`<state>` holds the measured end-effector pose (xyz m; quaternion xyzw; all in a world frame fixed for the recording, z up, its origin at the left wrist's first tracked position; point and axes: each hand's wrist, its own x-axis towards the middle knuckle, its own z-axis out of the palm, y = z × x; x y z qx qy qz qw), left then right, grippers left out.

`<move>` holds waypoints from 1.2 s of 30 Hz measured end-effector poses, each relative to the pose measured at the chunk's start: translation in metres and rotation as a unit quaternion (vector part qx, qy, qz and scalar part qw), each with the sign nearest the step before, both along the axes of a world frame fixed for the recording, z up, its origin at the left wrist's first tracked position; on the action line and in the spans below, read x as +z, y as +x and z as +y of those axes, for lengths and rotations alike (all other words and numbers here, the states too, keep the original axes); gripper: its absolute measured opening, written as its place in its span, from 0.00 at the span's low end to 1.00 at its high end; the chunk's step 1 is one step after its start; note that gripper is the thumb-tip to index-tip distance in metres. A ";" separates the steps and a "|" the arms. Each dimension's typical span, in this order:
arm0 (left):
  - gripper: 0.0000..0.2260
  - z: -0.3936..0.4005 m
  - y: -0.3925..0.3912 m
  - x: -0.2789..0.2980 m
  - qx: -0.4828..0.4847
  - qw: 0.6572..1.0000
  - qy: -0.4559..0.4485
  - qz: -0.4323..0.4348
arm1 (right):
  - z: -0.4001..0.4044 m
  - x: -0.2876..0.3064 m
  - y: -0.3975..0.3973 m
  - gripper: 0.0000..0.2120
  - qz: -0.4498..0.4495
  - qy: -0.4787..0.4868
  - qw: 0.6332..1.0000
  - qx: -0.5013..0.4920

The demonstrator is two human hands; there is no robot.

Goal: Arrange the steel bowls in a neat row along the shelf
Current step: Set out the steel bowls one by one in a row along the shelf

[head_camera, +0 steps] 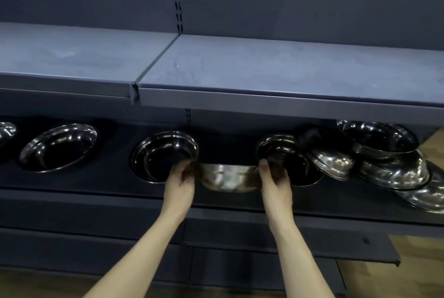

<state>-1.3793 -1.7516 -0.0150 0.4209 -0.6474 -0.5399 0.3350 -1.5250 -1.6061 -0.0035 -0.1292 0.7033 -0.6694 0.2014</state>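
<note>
Held bowl [228, 177] gripped at both rims: left hand [180, 183] pinching the left edge, right hand [275, 183] pinching the right edge, fingers [276, 173] curled over the lip. Carried low in the gap of the lower shelf [72, 192], whether touching the shelf floor or just above it cannot be told.

Tight on both sides. Just left of the left fingers, a placed bowl [164, 156] with its rim touching or nearly touching the knuckles. Just right of the right fingers, another bowl [286, 158], and behind that a loose heap of tilted bowls [384, 165] leaning on one another.

Likely trouble:
- Knocking either neighbour while lowering, shifting it out of line and spoiling the spacing set by the bowl further left [58, 147].
- Nudging the right-hand bowl into the heap, which looks unsteady enough to slide or clatter off the shelf end.
- Slick steel slipping from a rim-only pinch.
- Knuckles catching under the upper shelf [276, 74] edge on withdrawal.
</note>
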 end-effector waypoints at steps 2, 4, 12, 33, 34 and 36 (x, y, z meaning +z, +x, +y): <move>0.19 -0.004 0.008 -0.010 -0.013 1.000 0.010 -0.017 | 0.001 -0.001 0.005 0.30 0.011 0.005 1.000 0.016; 0.16 -0.003 0.013 -0.015 -0.016 0.999 0.015 -0.040 | 0.002 -0.001 0.007 0.28 0.019 0.007 0.999 0.026; 0.22 -0.004 0.026 -0.027 -0.058 0.995 0.002 -0.082 | -0.008 -0.004 0.019 0.27 0.005 0.011 0.997 0.072; 0.20 0.018 0.000 0.001 -0.010 0.951 -0.187 -0.246 | -0.027 -0.024 -0.013 0.21 0.133 0.135 0.982 0.008; 0.20 0.018 -0.004 0.004 -0.026 0.951 -0.190 -0.245 | -0.026 -0.025 -0.018 0.20 0.134 0.137 0.981 0.002; 0.21 0.018 -0.015 0.009 -0.057 0.941 -0.203 -0.264 | -0.023 -0.025 -0.027 0.18 0.117 0.135 0.984 -0.013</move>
